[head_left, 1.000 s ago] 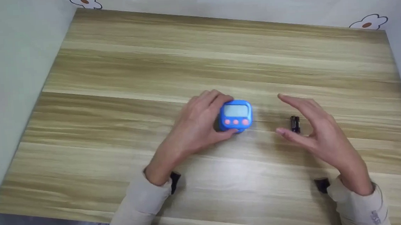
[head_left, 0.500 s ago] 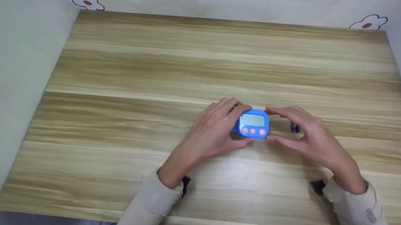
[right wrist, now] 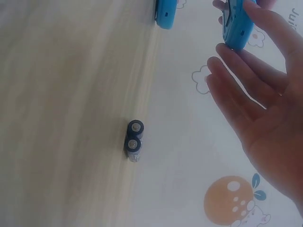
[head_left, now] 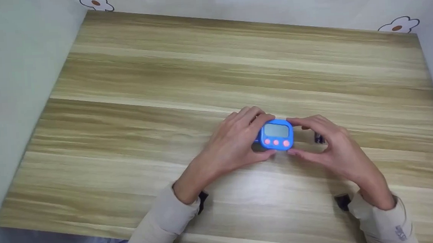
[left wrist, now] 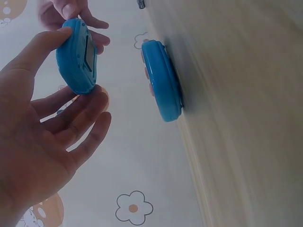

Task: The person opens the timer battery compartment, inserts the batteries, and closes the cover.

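Observation:
Held up between both hands is a blue digital timer [head_left: 277, 134] with a blank grey screen and three pink buttons. My left hand [head_left: 233, 141] grips its left end between thumb and fingers, and in the left wrist view a recess shows in the timer's back. My right hand [head_left: 334, 140] pinches the right end by its top and bottom edges. A second blue timer [left wrist: 161, 80] lies on the table beneath, mostly hidden in the head view. Two small dark batteries [right wrist: 134, 139] lie side by side near my right hand, partly covered by it in the head view.
The wood-grain table [head_left: 160, 83] reaches beyond both hands on all sides. White walls with printed flowers [head_left: 399, 25] border its back and sides. The person's lap shows below the front edge.
My left hand has carried the timer rightward and toward the person. My right hand has come in and taken hold of its right end. The batteries have stayed put.

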Demonstrator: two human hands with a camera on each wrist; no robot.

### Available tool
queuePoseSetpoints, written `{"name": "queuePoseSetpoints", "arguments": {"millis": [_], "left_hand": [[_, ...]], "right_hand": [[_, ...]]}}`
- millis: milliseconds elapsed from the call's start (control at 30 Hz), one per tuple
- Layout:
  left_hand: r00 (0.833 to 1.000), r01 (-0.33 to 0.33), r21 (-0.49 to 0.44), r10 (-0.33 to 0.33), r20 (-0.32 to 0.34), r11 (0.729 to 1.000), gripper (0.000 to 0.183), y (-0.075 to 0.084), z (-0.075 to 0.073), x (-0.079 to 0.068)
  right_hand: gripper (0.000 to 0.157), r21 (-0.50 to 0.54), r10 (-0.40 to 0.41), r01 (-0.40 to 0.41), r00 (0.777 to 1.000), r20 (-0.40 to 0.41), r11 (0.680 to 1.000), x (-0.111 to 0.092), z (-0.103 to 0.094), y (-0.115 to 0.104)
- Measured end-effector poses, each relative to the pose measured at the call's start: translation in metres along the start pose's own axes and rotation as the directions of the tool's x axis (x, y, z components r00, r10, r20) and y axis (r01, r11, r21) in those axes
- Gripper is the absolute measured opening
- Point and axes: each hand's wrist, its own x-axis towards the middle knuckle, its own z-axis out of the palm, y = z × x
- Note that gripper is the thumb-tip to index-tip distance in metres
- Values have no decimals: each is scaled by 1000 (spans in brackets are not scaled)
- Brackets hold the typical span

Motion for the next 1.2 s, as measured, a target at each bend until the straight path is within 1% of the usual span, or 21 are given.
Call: {"name": "queuePoseSetpoints", "arguments": {"millis": [67,133,333,433,567,733,800,900,1000,1067,1133,1200], "left_hand": [[1000,3,-3,-3,-3,1000,66,0,1,-1],[1000,7,-6,-7,-4,1000,65,0,1,-2],[1000,20,-26,-20,15,999,67,0,3,-3],[1000,21,-33,-20,21,999,68,0,4,-2],[999,23,-39,-22,29,999,67,1,5,-2],[999,16,-41,-15,29,999,66,0,5,-2],[1000,12,-49,-10,26,999,67,0,6,-2],[999,11,-68,-9,32,998,69,1,7,-2],[999,10,-82,-8,33,997,70,2,8,-2],[1000,7,-95,-5,25,995,70,3,8,-1],[1000,0,-125,2,12,992,71,4,8,0],[1000,-8,-188,9,7,982,74,5,9,-1]], "right_hand": [[63,6,-3,3,1000,4,1000,1,0,-2],[64,12,0,0,1000,11,1000,1,1,0],[66,7,16,-16,999,35,1000,-6,4,21],[65,5,23,-23,999,39,1000,-8,4,27],[64,3,29,-29,999,42,1000,-10,4,30],[64,-3,29,-29,999,36,1000,-8,2,24],[64,1,8,-8,1000,22,1000,-6,0,18],[64,11,-52,52,999,-12,999,-1,-2,4],[66,12,-118,119,991,-61,993,4,-1,-11],[66,17,-141,143,986,-89,990,7,1,-19],[66,40,-169,174,980,-107,984,8,5,-20],[67,73,-188,197,976,-113,978,8,9,-18]]}}
